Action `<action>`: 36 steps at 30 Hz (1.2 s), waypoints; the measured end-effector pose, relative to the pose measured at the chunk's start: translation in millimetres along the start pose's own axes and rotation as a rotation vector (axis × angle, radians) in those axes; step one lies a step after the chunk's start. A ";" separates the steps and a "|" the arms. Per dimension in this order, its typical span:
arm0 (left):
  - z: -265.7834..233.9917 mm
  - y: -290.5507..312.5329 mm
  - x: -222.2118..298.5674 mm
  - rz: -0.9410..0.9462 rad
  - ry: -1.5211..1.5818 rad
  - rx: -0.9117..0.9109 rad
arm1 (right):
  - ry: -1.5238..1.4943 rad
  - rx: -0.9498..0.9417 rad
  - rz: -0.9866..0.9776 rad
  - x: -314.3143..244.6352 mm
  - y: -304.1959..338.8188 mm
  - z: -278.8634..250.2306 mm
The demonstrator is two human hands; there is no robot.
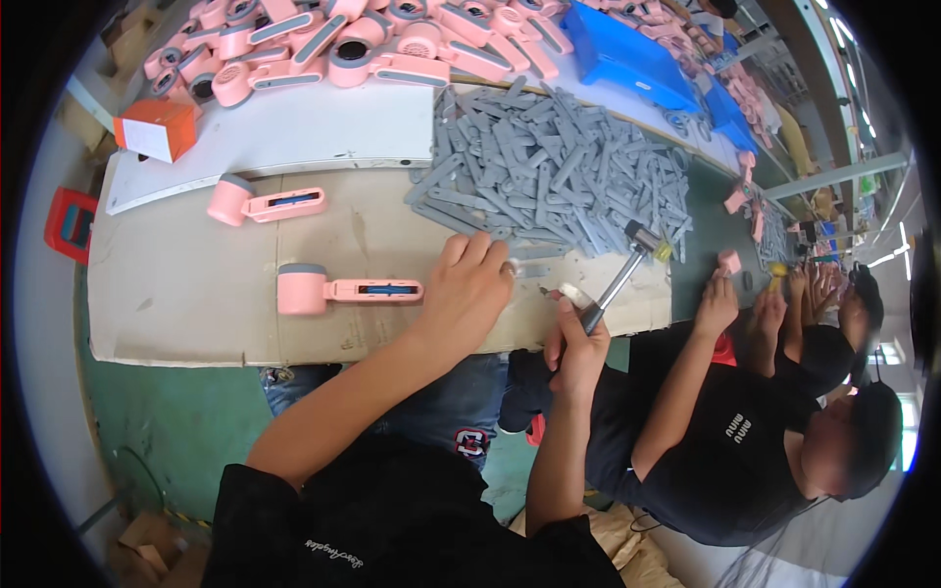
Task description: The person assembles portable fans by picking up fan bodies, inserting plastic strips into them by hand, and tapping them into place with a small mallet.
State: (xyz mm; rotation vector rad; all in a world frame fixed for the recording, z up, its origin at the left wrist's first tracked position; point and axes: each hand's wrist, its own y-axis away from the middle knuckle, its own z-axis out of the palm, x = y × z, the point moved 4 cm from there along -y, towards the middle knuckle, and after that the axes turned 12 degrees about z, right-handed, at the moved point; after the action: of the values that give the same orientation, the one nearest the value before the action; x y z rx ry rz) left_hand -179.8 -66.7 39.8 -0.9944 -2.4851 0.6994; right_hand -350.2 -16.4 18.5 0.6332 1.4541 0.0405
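Observation:
My right hand (578,348) grips a hammer (619,279) by its dark handle; its metal shaft slants up and away, and the head has a yellow end. A small whitish piece (571,294) shows beside that hand's fingers. My left hand (469,291) is bent down over the cardboard, fingers curled and tips partly hidden; what they hold, if anything, I cannot make out. Loose grey strips (537,253) lie beside its fingertips. Just left of it is a pink fan-like device (302,290) with a grey cap, its handle slot exposing a blue part inside.
A second pink device (231,201) lies farther back. Heaped grey strips (549,167) cover the far middle, with piled pink devices (421,44) and a blue bin (627,59) behind. An orange box (157,130) stands at left. Co-workers sit close at right, one person's hand (718,306) near the cardboard (196,323).

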 end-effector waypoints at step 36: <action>-103.0 130.9 -91.6 -0.274 0.268 0.335 | 0.630 -0.400 -0.147 -5.1 21.8 137.5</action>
State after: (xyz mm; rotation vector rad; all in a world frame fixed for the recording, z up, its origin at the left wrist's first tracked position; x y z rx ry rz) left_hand 4.0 -18.6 34.3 -0.5703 -2.1251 0.8000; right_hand -216.0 -51.8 30.3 0.1802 2.0230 0.4377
